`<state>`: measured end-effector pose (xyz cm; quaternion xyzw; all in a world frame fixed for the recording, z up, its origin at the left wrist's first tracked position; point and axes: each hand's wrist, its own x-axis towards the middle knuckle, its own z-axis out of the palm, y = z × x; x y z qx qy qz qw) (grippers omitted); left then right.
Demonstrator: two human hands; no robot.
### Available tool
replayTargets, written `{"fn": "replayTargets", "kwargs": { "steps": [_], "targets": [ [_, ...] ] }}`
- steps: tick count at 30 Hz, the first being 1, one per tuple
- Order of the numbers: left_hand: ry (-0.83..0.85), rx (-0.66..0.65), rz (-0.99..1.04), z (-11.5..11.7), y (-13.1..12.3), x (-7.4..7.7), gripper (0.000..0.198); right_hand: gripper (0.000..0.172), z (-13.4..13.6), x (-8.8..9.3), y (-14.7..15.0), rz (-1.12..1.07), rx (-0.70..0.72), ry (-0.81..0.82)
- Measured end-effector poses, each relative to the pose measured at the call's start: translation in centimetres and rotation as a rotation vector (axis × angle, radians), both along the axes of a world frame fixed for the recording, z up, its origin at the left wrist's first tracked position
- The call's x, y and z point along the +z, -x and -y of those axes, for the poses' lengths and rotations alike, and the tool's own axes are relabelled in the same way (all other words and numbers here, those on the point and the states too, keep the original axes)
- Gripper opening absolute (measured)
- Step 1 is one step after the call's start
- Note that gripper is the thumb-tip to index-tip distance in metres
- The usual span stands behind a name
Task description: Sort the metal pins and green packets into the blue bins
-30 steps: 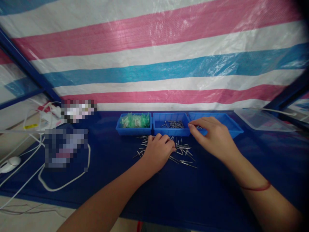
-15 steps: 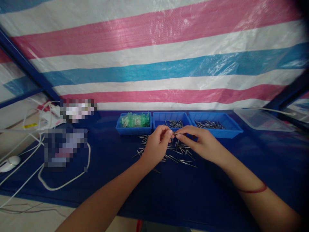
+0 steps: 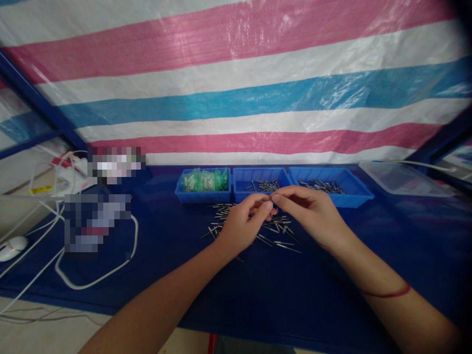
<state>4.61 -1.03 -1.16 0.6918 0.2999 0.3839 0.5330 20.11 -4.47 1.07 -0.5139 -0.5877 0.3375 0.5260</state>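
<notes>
My left hand and my right hand meet fingertip to fingertip just above a scatter of small metal pins on the dark blue table. Both hands are closed in a pinch on a thin metal pin between them; it is too small to see clearly. Behind them stand three blue trays in a row: the left tray holds green plastic parts, the middle tray some metal pins, the right tray more metal pins. A red thread circles my right wrist.
A clear plastic lid or box lies at the far right. White cables loop across the left of the table, near a white mouse. A striped pink, white and blue tarpaulin hangs behind.
My right hand came back from the right tray and my left hand rose from the pin pile; they met in a pinch above the pins and have stayed there.
</notes>
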Motion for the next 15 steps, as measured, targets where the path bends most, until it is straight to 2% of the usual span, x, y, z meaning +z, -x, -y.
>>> {"fn": "replayTargets", "kwargs": {
  "steps": [3,8,15],
  "targets": [
    [-0.044,0.003,-0.050,-0.1,0.0,-0.1,0.022,0.016,0.0,-0.1,0.0,0.005,0.018,-0.017],
    [-0.109,0.084,-0.096,-0.3,0.0,-0.2,0.014,0.016,-0.1,-0.5,-0.1,0.064,-0.064,-0.065],
    [-0.186,0.164,-0.140,-0.3,0.4,0.8,0.020,0.015,0.0,-0.1,-0.7,0.166,0.017,-0.041]
  ]
}}
